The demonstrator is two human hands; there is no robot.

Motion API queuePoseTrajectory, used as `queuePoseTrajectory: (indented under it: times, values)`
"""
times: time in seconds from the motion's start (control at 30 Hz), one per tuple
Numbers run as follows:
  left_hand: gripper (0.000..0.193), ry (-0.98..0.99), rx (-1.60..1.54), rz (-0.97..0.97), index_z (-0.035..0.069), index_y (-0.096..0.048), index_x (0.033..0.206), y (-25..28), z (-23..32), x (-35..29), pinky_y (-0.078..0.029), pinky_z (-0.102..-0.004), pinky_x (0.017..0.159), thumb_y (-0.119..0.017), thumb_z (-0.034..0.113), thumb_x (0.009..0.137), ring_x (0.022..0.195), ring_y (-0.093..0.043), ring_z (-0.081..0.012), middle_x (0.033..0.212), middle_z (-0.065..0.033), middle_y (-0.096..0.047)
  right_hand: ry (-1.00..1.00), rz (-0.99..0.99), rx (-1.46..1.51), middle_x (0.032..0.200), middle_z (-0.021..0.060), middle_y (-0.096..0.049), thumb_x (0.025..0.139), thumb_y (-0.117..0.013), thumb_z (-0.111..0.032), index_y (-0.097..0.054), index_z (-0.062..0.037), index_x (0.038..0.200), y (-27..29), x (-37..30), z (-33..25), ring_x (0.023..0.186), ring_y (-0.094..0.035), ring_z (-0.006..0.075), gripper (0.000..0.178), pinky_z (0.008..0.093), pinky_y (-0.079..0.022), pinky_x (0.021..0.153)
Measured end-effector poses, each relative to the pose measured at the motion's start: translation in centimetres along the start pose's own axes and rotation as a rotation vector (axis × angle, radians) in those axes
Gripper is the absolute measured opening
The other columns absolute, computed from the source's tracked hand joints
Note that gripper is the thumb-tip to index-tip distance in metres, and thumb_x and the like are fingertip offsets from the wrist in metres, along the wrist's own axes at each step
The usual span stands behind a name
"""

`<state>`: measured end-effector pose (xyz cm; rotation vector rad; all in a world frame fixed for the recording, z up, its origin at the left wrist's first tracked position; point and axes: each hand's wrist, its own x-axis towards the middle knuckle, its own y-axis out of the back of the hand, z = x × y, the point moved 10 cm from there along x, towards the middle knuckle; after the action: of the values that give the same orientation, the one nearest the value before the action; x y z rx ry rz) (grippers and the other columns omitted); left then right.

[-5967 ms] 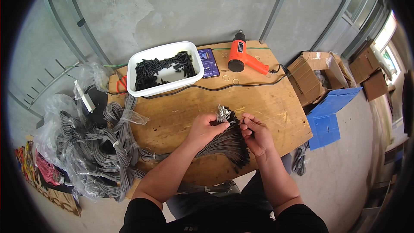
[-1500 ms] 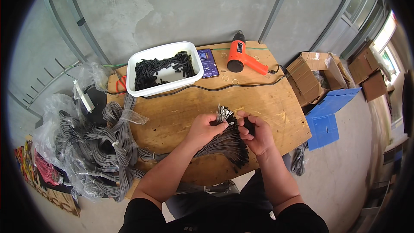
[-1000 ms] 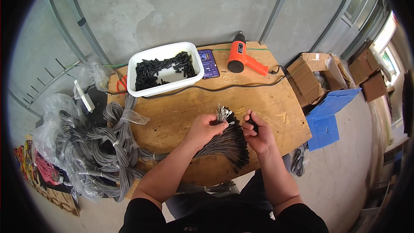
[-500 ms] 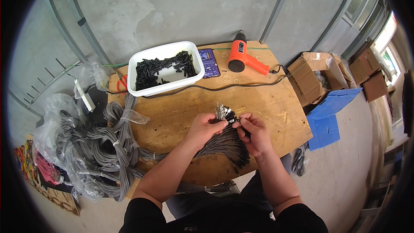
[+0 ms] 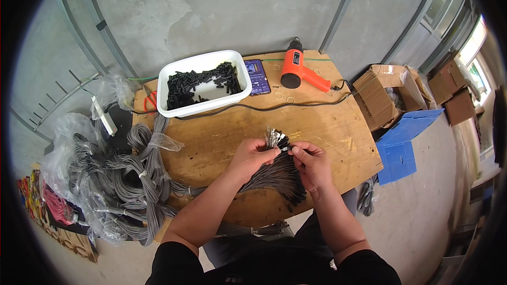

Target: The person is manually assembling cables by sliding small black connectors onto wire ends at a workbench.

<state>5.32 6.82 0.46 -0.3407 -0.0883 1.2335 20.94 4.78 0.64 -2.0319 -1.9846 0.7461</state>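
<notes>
Grey wire bundle [image 5: 272, 175] pinched near silvery tips [image 5: 273, 137] by left hand [image 5: 254, 154]; right hand [image 5: 312, 162] pinching small black piece [image 5: 290, 150] alongside

1. Orange heat gun [image 5: 292, 76]: a small dark label [image 5: 296, 58] carries light print, too tiny for reading.
2. Phone [image 5: 257, 77]: its lit purple screen shows marks, not legible.
3. Open cardboard box [image 5: 372, 100]: dark printing is on its side.
4. Flat cardboard [image 5: 79, 240], lower left: large dark lettering, partly visible.
</notes>
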Motion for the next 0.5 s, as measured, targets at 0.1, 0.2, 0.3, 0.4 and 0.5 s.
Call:
queuePoseTrajectory:
  times: [0.1,0.2,0.3,0.4,0.5]
  values:
    - [0.014,-0.008,0.019,-0.006,-0.001,-0.067,0.084,-0.03,-0.01,-0.01,-0.042,-0.0237,0.061,-0.072,0.012,0.088,0.064,-0.054,-0.0071,0.071,0.0003,-0.060,0.009,0.012,0.011,0.085,0.0081,-0.070,0.091,-0.066,0.000,-0.069,0.0023,0.103,-0.06,-0.07,-0.09,0.055,-0.044,0.0045,0.012,0.0177,-0.031,0.046]
    - [0.014,-0.003,0.028,0.000,-0.001,-0.067,0.083,0.02,-0.04,-0.03,-0.042,-0.0239,0.060,-0.072,0.011,0.087,0.064,-0.053,-0.0071,0.070,0.0001,-0.060,0.063,-0.003,0.001,0.085,0.0071,-0.069,0.091,-0.066,0.001,-0.069,0.0024,0.103,-0.04,-0.13,-0.31,0.055,-0.044,0.0043,0.013,0.0179,-0.031,0.047]
    - [0.014,0.001,0.029,0.001,-0.002,-0.067,0.083,0.01,0.00,-0.06,-0.042,-0.0239,0.060,-0.072,0.011,0.086,0.064,-0.054,-0.0072,0.071,-0.0001,-0.060,0.093,0.007,-0.019,0.084,0.0061,-0.069,0.090,-0.067,0.001,-0.069,0.0025,0.103,-0.10,-0.25,-0.63,0.055,-0.044,0.0042,0.012,0.0180,-0.032,0.047]
    - [0.014,-0.002,0.026,0.001,-0.002,-0.067,0.083,0.00,0.08,-0.09,-0.042,-0.0239,0.060,-0.072,0.011,0.086,0.064,-0.054,-0.0072,0.071,-0.0002,-0.060,0.131,-0.008,-0.068,0.084,0.0057,-0.069,0.091,-0.066,0.001,-0.069,0.0031,0.102,-0.27,-0.26,-0.95,0.055,-0.044,0.0042,0.012,0.0179,-0.032,0.047]
    - [0.014,0.001,0.041,0.008,-0.002,-0.068,0.083,0.06,0.05,-0.08,-0.041,-0.0238,0.060,-0.072,0.010,0.086,0.065,-0.054,-0.0071,0.071,-0.0003,-0.061,0.123,-0.005,-0.093,0.084,0.0063,-0.069,0.091,-0.066,0.000,-0.068,0.0039,0.102,-0.32,-0.29,-0.99,0.055,-0.044,0.0042,0.011,0.0179,-0.032,0.047]
